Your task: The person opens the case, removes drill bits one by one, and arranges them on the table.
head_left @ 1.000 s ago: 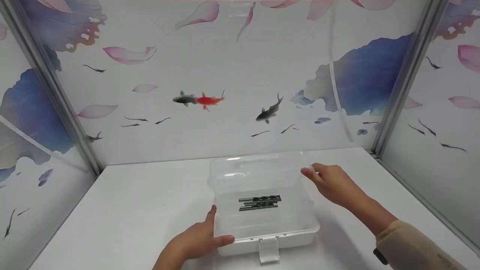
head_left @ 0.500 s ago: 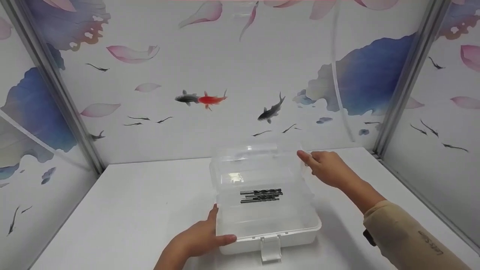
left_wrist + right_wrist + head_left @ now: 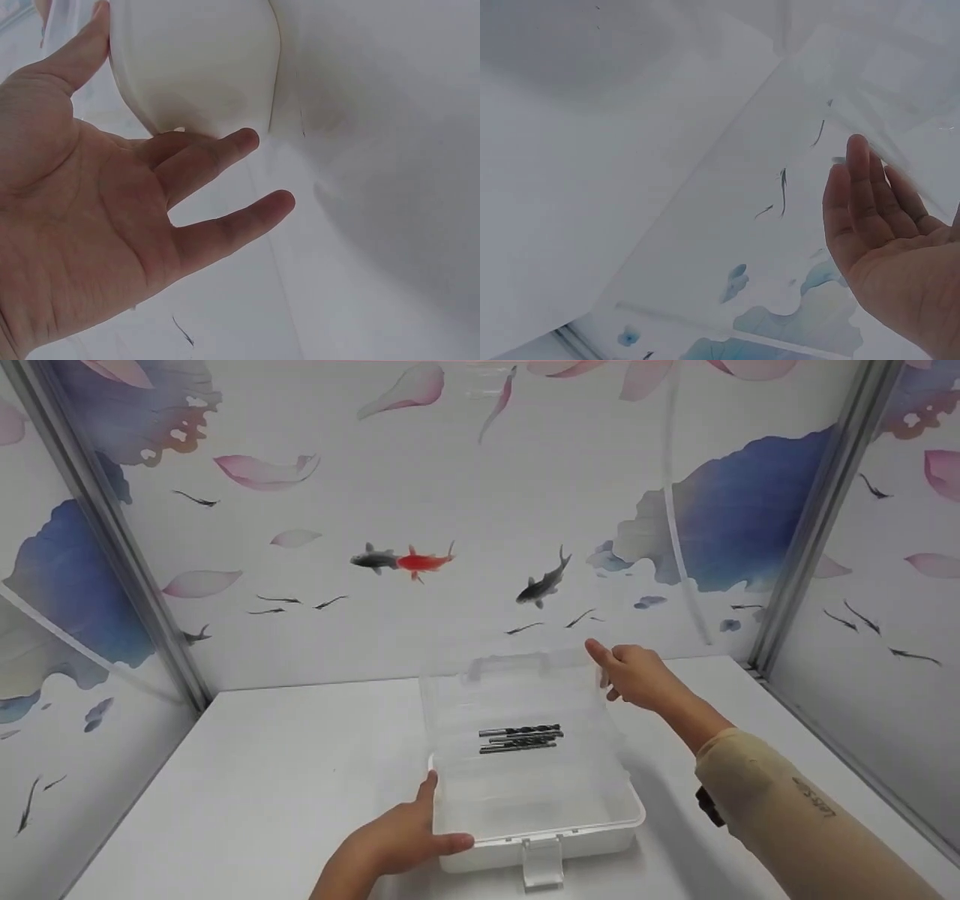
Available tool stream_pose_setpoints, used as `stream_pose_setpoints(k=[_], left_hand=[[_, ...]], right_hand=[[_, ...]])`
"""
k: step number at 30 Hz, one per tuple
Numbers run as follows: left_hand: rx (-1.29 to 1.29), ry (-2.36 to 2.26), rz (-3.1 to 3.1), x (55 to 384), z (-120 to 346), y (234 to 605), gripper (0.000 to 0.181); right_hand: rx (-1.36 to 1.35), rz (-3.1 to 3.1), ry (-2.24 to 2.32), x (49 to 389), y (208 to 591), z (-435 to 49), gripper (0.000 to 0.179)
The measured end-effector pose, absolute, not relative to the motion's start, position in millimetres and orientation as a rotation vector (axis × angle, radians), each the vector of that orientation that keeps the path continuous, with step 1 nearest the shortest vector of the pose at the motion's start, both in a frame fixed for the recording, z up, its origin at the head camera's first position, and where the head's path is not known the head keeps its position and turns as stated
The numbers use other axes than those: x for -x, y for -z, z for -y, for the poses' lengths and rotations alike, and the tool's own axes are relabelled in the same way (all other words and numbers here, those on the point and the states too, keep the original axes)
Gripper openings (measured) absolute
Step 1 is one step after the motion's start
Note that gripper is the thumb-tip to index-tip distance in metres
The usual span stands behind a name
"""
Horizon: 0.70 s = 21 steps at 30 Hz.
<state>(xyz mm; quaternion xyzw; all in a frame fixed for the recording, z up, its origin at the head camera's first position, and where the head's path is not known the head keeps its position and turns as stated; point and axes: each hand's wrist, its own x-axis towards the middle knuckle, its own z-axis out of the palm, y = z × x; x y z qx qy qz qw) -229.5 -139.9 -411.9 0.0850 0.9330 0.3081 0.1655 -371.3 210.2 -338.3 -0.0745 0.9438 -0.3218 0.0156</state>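
Observation:
A translucent white plastic box (image 3: 540,847) with a front latch stands on the table, its clear hinged lid (image 3: 517,697) raised at the back. Several dark twist drill bits (image 3: 521,739) lie side by side in the middle, where the clear plastic overlaps. My left hand (image 3: 397,836) steadies the box at its front left, thumb over the rim. In the left wrist view its other fingers (image 3: 225,229) stretch straight beside the box wall. My right hand (image 3: 637,675) is at the lid's right edge, thumb extended, with fairly straight fingers (image 3: 859,180) against the edge in the right wrist view.
A white table (image 3: 300,780) carries the box. Behind it rises a panel (image 3: 465,495) printed with fish and petals, with side panels in metal frames (image 3: 802,532) left and right. The box stands right of the table's middle.
My right hand has moved up and slightly left with the lid, which stands higher. The drill bits sit farther back in the view. My left hand and the box have hardly moved.

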Motion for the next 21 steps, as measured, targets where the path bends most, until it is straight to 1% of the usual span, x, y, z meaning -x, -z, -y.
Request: stream_pose_setpoints(k=[2, 4, 10, 12, 18, 21], left_hand=[[-0.240, -0.867, -2.658, 230, 141, 412, 0.117], [-0.240, -0.859, -2.657, 231, 141, 413, 0.116], [-0.250, -0.865, -2.646, 234, 140, 416, 0.116], [-0.253, -0.868, -2.643, 233, 139, 417, 0.116], [-0.247, -0.845, -2.660, 232, 140, 416, 0.118], [-0.219, -0.862, -2.650, 232, 141, 413, 0.119]], right_hand=[[0.235, -2.914, 1.016, 377, 339, -207, 0.088], [0.231, -2.892, 1.037, 383, 341, -206, 0.083], [0.211, -2.818, 1.138, 396, 358, -210, 0.047], [0.205, -2.782, 1.164, 399, 367, -212, 0.043], [0.149, -2.606, 1.316, 406, 386, -216, 0.054], [0.138, -2.521, 1.401, 407, 391, -214, 0.067]])
